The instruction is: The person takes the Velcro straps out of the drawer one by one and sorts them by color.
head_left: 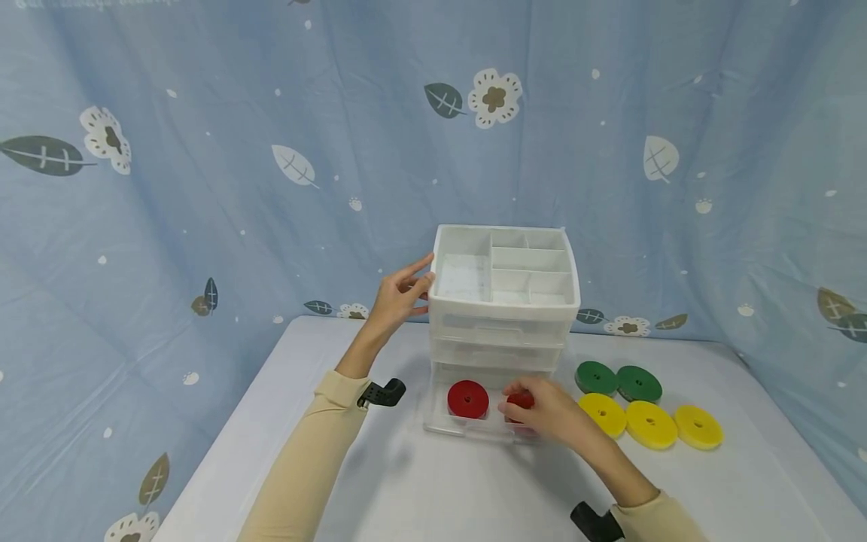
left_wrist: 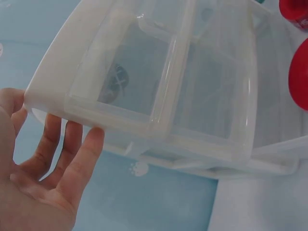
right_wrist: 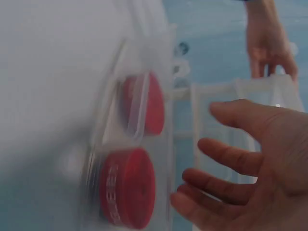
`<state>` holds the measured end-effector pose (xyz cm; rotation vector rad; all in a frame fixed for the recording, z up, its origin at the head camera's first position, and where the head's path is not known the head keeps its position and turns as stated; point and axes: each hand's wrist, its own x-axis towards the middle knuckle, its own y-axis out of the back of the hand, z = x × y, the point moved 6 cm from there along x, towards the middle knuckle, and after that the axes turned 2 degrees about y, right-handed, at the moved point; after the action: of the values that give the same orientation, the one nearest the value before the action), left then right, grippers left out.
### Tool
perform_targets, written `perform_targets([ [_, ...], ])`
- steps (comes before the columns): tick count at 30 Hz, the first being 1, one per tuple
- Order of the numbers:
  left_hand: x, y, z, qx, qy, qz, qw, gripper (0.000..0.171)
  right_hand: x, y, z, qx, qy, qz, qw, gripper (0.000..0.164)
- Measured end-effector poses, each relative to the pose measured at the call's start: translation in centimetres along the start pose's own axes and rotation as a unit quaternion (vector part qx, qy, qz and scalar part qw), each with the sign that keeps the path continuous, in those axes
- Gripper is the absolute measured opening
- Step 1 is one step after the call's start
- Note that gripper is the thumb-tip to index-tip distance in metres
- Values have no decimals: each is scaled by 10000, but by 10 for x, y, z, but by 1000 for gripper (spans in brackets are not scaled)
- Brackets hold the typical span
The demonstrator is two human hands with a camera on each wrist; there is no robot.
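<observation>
A white drawer unit with translucent drawers stands on the table, its bottom drawer pulled out. Fingertips of my left hand rest against the unit's upper left side; the left wrist view shows them touching its edge. Inside the bottom drawer lie two red discs, each thick and round: the left disc has a small centre hole, and the right disc carries white lettering on its rim. Over the right disc is my right hand, partly covering it in the head view. Its fingers are spread, apart from both discs in the right wrist view.
Right of the unit, two green discs lie behind a row of three yellow discs on the white table. The unit's top is a divided tray. A blue patterned curtain hangs behind.
</observation>
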<state>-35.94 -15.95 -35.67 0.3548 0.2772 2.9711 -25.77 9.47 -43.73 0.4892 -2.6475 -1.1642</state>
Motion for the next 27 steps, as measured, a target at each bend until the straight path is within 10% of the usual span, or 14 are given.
perform_targets([
  [27,-13,-2,25,-72,114,-104,9999,48,30,-15,1,-2196,-516,-483,9730,38],
])
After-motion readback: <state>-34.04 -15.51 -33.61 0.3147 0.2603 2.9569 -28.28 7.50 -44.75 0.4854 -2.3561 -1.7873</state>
